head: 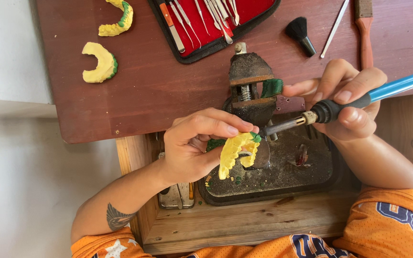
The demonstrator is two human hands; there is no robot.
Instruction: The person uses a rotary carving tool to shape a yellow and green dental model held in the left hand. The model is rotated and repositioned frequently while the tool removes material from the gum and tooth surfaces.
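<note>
In the head view, our left hand has its fingers clenched around a yellow dental cast with a green wax edge, holding it tilted above the dark tray at the middle of the picture. Our right hand grips the electric wax tool like a pen, fingers closed on its black collar, blue handle running off toward three o'clock; its metal tip points toward nine o'clock and meets the cast just below our left fingertips. We judge the risk plain: that tip sits very near our own fingers, so a slip of either hand could burn them, and lingering in one spot could melt too much wax or mar the cast. A small rusty vise stands just beyond the cast at twelve o'clock, close enough to crowd the tool's path. Farther up the bench, two more yellow casts lie at ten o'clock, a red-lined instrument case at twelve, a black brush and a loose metal probe at one o'clock, all well apart from the work.
</note>
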